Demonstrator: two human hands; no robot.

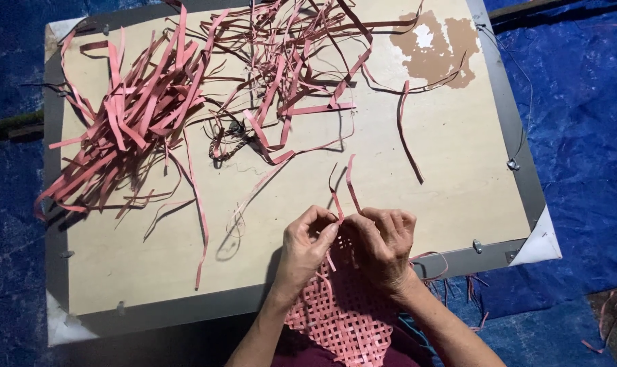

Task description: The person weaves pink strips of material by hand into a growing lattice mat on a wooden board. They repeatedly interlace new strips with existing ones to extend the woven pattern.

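Pink woven mat at board edge, left hand and right hand pinching its upright strips, loose strip pile beyond

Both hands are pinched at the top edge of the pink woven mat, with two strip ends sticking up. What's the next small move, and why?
Probably draw the loose strip ends snug into the weave. The left hand and right hand meet at the top edge of the pink woven mat, pinching the strips where they leave it, and their ends stand free above the fingers.
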